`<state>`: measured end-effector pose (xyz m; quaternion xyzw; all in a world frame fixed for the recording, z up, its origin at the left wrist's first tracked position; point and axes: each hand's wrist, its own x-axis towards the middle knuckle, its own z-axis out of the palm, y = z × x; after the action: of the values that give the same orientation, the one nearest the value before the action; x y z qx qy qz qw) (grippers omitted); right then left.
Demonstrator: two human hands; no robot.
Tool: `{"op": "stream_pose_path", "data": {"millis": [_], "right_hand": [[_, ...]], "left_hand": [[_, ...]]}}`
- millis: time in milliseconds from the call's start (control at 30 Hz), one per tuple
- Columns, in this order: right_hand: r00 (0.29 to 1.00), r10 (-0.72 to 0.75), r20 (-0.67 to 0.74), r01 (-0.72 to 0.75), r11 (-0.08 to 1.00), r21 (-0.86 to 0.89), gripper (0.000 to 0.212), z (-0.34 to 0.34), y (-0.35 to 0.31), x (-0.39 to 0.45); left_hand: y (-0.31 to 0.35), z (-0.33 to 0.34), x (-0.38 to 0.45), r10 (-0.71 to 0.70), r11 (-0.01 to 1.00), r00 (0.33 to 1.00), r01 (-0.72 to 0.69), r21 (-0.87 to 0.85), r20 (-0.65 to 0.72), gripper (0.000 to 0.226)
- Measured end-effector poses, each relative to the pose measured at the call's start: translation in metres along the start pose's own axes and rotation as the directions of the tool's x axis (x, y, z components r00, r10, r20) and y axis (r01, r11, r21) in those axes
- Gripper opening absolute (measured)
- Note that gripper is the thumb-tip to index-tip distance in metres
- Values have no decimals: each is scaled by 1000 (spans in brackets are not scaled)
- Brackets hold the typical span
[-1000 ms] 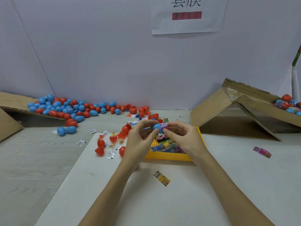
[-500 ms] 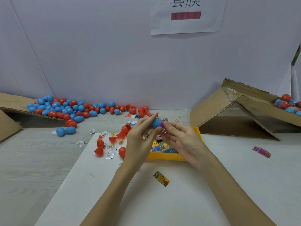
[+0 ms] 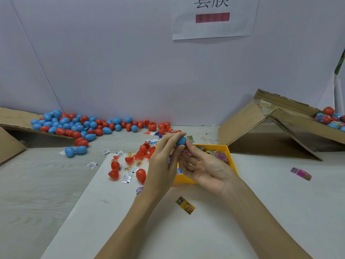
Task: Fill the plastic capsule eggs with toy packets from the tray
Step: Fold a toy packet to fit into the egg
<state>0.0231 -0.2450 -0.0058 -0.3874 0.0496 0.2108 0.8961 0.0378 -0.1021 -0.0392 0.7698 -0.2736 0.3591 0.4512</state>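
Pinching the blue egg (image 3: 181, 141), the left hand (image 3: 164, 161) is taking over as the right hand (image 3: 207, 169) is opening flat, its pink packet now tucked inside.

In front of you sits a pale wood-grain table (image 3: 28, 187), with a white sheet (image 3: 205, 236) spread over its near middle and right. On that sheet lie the yellow tray (image 3: 230, 155), a yellow-and-red packet (image 3: 185, 205) near you, a pink packet (image 3: 300, 173) well off to your right, and a few red eggs (image 3: 128, 170) among small white sachets (image 3: 126, 178). Straight on the wood, two blue eggs (image 3: 75, 151) rest side by side, and a spill of blue and red eggs (image 3: 89, 125) runs along the back wall. Cardboard flaps stand at your left (image 3: 11, 146) and right (image 3: 265, 131)
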Motion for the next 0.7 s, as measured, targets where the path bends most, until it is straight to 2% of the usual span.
{"op": "stream_pose_path", "data": {"millis": [167, 300, 533, 700], "right_hand": [[996, 84, 7, -84, 993, 78, 57, 2, 2, -2], [992, 124, 1, -123, 986, 114, 59, 3, 4, -2], [996, 88, -17, -86, 993, 85, 62, 3, 3, -2], [998, 59, 28, -60, 997, 45, 54, 3, 3, -1]], "left_hand": [[-1, 0, -1, 21, 1000, 999, -21, 0, -32, 33], [0, 1, -3, 15, 1000, 998, -15, -5, -63, 33], [6, 7, -6, -29, 1000, 993, 28, -8, -117, 29], [5, 8, -4, -106, 994, 981, 99, -48, -163, 25]]}}
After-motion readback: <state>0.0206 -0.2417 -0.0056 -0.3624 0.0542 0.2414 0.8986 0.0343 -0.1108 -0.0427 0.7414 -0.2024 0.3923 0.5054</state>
